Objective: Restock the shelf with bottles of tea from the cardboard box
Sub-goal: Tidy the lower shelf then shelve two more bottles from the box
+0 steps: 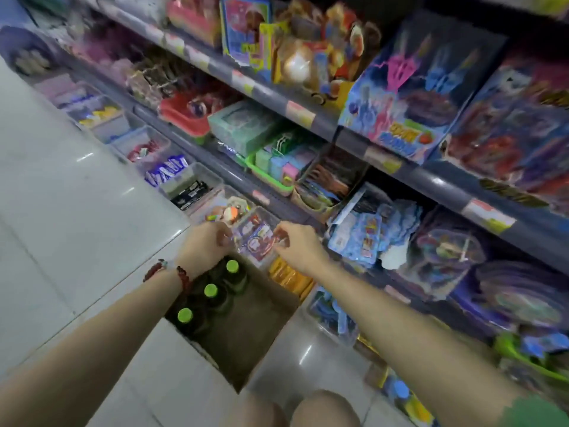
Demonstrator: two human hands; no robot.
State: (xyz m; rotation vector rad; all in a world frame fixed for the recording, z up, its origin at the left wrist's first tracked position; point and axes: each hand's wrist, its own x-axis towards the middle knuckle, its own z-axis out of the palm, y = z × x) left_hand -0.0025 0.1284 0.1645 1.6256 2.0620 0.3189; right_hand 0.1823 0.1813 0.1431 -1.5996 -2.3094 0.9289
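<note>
An open cardboard box (258,343) stands on the floor in front of the bottom shelf. Three dark tea bottles with green caps (211,290) stand in a row along its left side, and the rest of the box shows bare brown bottom. My left hand (204,245), with a red bead bracelet on the wrist, is above the box's far end, fingers curled at the left rim of a clear plastic tub (255,241) of colourful packets. My right hand (297,249) pinches the tub's right rim. The view is blurred.
Grey shelves (311,118) packed with toys, sweets and boxes run diagonally from upper left to lower right. A row of clear tubs (187,180) lines the lowest level. White floor tiles (61,211) lie to the left. My knees (323,408) show at the bottom edge.
</note>
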